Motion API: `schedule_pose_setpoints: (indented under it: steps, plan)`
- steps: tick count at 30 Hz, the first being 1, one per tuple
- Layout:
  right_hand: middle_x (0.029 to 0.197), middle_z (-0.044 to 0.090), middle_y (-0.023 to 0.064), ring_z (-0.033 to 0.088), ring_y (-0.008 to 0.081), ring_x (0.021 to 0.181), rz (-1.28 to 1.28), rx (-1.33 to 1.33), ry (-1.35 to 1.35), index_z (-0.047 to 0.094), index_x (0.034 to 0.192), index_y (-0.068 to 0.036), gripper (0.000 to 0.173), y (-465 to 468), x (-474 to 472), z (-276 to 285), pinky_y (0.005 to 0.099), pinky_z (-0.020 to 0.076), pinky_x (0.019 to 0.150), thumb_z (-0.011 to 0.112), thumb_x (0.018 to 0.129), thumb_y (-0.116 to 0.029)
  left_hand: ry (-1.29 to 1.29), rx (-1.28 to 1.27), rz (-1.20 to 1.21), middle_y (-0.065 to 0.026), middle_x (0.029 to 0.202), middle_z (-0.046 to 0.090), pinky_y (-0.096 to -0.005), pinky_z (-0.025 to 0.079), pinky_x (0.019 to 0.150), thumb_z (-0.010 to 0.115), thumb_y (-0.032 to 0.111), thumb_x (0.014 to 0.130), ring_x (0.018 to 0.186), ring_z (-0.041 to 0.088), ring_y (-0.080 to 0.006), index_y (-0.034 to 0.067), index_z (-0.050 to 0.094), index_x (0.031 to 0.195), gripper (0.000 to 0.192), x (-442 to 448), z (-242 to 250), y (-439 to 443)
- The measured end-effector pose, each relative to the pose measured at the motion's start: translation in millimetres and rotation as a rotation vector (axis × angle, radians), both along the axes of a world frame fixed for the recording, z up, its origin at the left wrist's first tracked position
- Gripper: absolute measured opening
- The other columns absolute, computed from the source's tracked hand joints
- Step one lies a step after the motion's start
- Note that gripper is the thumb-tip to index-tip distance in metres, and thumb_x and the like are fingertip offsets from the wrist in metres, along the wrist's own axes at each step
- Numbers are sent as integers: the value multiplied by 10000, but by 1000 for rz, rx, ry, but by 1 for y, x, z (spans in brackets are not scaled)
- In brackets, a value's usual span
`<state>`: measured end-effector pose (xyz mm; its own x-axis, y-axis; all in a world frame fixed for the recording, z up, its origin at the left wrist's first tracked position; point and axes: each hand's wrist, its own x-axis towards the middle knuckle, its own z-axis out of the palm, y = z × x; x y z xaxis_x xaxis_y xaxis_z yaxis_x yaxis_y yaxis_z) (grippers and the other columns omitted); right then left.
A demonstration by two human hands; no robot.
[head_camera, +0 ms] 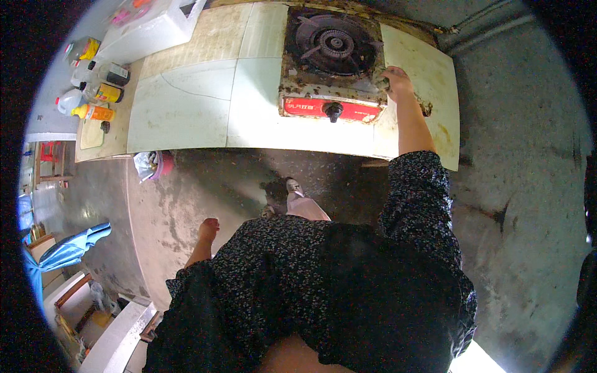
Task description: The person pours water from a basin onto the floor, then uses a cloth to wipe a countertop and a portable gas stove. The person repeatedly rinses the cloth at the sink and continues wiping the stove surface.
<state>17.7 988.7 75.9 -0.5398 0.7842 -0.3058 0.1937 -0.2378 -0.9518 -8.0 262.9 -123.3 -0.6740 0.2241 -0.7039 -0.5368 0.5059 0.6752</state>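
Note:
My right hand (399,84) is at the right edge of a rusty, grease-stained gas stove (298,84). Its fingers are closed on a small greyish-green cloth or scouring pad (382,80), partly hidden and pressed to the stove's side rim. On the stove top sit a dark round burner (336,43) and its pan support. The red front panel (305,108) bears writing and a black knob (333,112). My left hand (208,229) hangs low by my side, away from the counter, with fingers curled and nothing visible in them.
The stove stands on a pale tiled counter (182,93), with brown grime (425,108) right of it. Several bottles (95,112) line the counter's left end. A pink bin (165,164) with a bag stands on the floor below. A grey wall (517,140) rises at the right.

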Motion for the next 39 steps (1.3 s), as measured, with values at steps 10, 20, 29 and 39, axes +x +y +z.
schedule_pose_setpoints:
  steps: [10,20,29,39]
  plan:
    - [1183,461,112,495,315,996,367,1305,-213,485,1120,-103,432,-88,38,0,382,422,829,627,726,-207,-81,-97,41,-88,705,565,-294,465,516,496,211,781,582,540,-177,-17,539,853,243,15,-7,-9]
    - [1089,496,65,499,279,913,305,1486,-271,607,899,-93,236,-40,18,-29,370,441,787,568,670,-48,-115,-138,86,-83,701,573,-273,457,520,533,240,765,583,550,-156,-14,541,839,265,10,0,-8]
    - [997,546,140,536,297,901,-17,1318,-281,596,957,-106,275,37,-26,-3,356,448,790,569,685,-133,-177,20,211,-76,692,578,-255,460,480,511,215,774,567,554,-130,7,547,858,227,44,-12,-31]
    - [970,584,101,531,248,927,393,1433,-754,618,939,-94,304,13,-20,-41,341,431,814,534,650,-141,-174,-22,229,-82,725,577,-255,452,485,516,157,769,597,556,-140,-6,546,890,205,47,-14,-27]
